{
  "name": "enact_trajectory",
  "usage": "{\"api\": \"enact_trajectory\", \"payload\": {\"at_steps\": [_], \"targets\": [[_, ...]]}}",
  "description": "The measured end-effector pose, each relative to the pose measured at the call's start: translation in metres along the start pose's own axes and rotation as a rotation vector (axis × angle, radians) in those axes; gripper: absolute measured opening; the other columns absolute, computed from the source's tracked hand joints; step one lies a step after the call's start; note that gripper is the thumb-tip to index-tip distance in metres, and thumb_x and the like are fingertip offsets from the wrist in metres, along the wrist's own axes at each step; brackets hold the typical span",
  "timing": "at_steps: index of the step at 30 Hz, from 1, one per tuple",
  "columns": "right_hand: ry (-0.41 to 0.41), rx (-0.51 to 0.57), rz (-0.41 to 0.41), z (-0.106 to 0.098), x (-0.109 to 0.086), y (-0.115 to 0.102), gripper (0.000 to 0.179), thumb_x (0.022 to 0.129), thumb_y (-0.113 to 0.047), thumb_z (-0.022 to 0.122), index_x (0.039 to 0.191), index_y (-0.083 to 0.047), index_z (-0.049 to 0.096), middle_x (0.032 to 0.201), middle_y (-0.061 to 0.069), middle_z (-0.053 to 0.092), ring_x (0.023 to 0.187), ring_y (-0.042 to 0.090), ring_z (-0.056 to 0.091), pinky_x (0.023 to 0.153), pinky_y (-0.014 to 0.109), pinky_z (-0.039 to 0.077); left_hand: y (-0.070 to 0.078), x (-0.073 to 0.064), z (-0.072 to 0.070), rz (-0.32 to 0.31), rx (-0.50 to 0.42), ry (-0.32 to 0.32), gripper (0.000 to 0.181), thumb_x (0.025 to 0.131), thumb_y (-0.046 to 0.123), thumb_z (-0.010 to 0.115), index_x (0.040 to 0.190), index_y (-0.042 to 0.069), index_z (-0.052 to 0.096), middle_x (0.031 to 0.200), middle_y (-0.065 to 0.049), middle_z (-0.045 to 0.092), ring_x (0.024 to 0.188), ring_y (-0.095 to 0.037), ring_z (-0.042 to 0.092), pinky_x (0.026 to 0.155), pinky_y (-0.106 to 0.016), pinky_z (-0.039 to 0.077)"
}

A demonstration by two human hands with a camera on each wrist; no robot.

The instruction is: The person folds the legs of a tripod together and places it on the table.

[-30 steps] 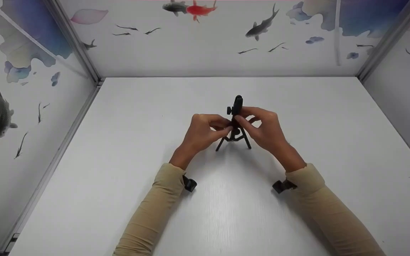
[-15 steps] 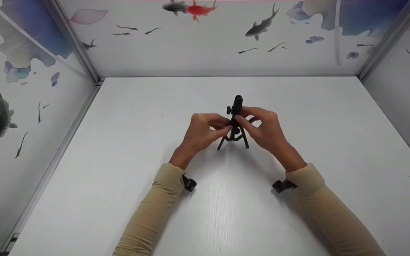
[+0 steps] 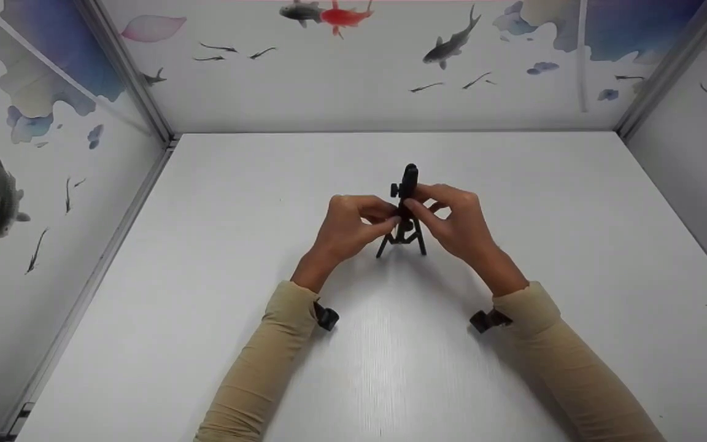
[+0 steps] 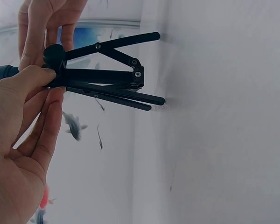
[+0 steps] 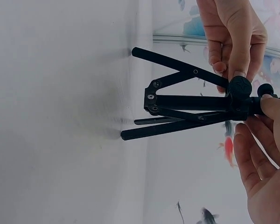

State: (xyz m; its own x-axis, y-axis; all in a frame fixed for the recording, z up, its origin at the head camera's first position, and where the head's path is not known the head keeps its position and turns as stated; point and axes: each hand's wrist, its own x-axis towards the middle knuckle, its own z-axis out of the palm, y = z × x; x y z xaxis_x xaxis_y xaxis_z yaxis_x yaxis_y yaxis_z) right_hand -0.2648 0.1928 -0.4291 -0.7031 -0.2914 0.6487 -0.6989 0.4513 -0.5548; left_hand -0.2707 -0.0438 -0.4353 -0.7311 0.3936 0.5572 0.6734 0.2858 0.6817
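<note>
A small black tripod (image 3: 410,178) stands upright mid-table, its three legs partly spread and joined by braces to a central column. On its left side, my left hand (image 3: 350,228) pinches the collar above the legs between thumb and fingers. From the right, my right hand (image 3: 458,222) holds the tripod slightly higher, below the head. The left wrist view shows the leg tips at the table and a round knob (image 4: 54,55) by the left thumb. A smaller knob (image 5: 265,90) sits higher up, near the right thumb. Fingers partly hide the collar.
The white tabletop (image 3: 255,184) ends at a back wall panel (image 3: 353,92) printed with fish. Side panels with metal frame posts (image 3: 126,67) close off left and right. Small black cameras sit at both sleeve cuffs (image 3: 292,307).
The tripod's legs have drawn inward a little, so the feet stand closer together. Both hands stay almost in place, keeping their holds.
</note>
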Motion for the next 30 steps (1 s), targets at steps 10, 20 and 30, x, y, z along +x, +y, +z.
{"api": "enact_trajectory", "payload": {"at_steps": [10,20,30], "targets": [[-0.003,0.014,0.004,0.0,0.0,0.0,0.025,0.104,-0.02,0.075,0.127,-0.016,0.081,0.108,-0.002,0.083,0.099,0.012,0.076,0.078,0.017,0.061,0.001,0.0,0.0,0.004,-0.018,0.003,0.011,0.097,0.011,0.082,0.107,0.008,0.085,0.097,-0.002,0.086,0.085,-0.005,0.081,0.076,-0.023,0.065],[-0.017,-0.004,0.034,-0.001,0.0,-0.001,0.026,0.103,-0.02,0.076,0.129,-0.017,0.081,0.112,-0.003,0.083,0.098,0.013,0.076,0.078,0.017,0.061,-0.001,0.0,-0.001,-0.027,-0.028,-0.009,0.012,0.097,0.013,0.083,0.107,0.009,0.085,0.098,-0.001,0.085,0.086,-0.006,0.08,0.077,-0.025,0.065],[-0.032,-0.008,0.042,-0.002,0.001,-0.003,0.027,0.104,-0.02,0.076,0.13,-0.018,0.08,0.115,-0.003,0.084,0.098,0.016,0.08,0.076,0.018,0.062,-0.008,-0.002,-0.012,-0.159,-0.057,-0.171,0.015,0.094,0.014,0.086,0.109,0.013,0.083,0.105,-0.002,0.084,0.094,-0.011,0.081,0.087,-0.03,0.066]]}}
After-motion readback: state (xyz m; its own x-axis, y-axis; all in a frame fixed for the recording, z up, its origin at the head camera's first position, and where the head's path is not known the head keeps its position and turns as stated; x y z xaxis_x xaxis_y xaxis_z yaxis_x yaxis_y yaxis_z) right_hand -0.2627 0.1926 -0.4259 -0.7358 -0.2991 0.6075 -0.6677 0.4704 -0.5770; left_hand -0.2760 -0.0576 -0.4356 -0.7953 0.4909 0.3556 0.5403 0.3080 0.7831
